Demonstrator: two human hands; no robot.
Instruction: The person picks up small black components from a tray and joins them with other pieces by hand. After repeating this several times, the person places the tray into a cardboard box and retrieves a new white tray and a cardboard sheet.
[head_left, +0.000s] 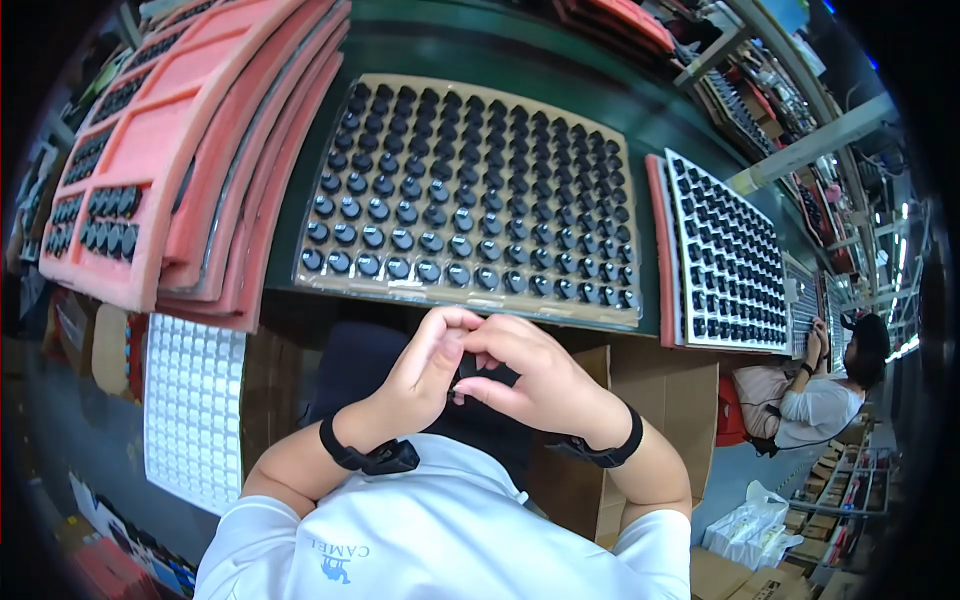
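Observation:
My left hand and my right hand meet in front of my chest, just off the near edge of a clear plastic tray. The left fingers are bent and closed together, and their tips are covered by the right fingers. Whatever small thing they may hold is hidden. On the right hand the fingers curve over to touch the left, while the thumb stands apart with a dark gap between. Rows of small black round-topped parts fill the tray, whose base is brown.
Pink foam trays with black parts are stacked at the left. Below them stands a white moulded tray. On the right lies a white tray of black parts over pink foam. An open cardboard box stands by my right arm; a seated co-worker is farther right.

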